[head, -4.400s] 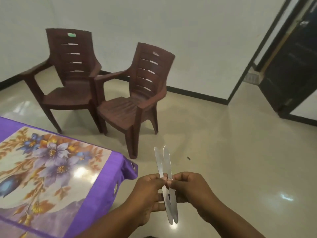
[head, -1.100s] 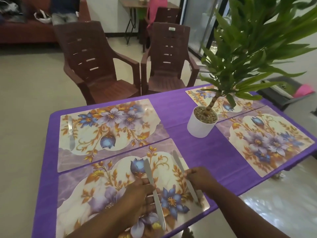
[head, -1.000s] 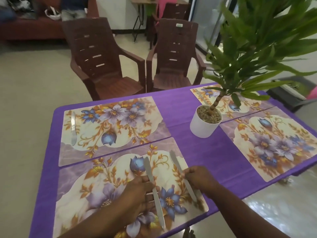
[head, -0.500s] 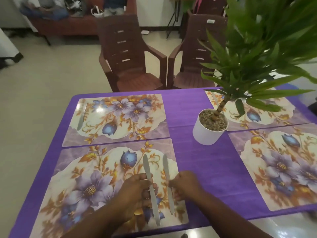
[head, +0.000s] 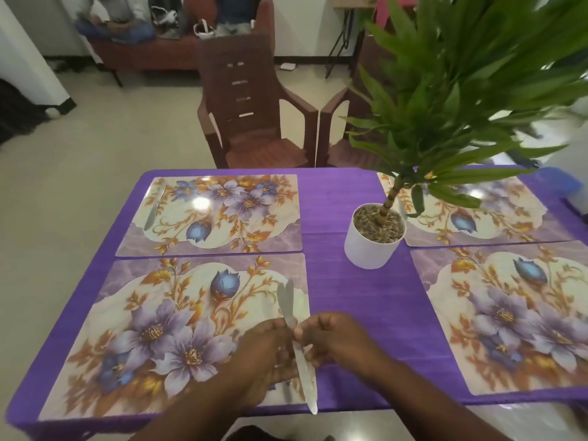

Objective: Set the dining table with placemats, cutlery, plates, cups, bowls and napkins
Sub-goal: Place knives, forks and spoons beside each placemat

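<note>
Two steel table knives lie pressed together, blades pointing away from me, over the right edge of the near left floral placemat. My left hand and my right hand pinch them from either side at mid-length. The handles reach past the table's near edge. A third knife rests along the left side of the far left placemat. The near right placemat and the far right placemat lie on the purple tablecloth.
A white pot with a tall leafy plant stands in the table's middle, its leaves overhanging the right half. Two brown plastic chairs stand at the far side. A bench with bags lines the back wall.
The two knives were apart on the near left placemat, one under each hand. My hands have now brought them together at the mat's right edge. My view swung round to face the table squarely.
</note>
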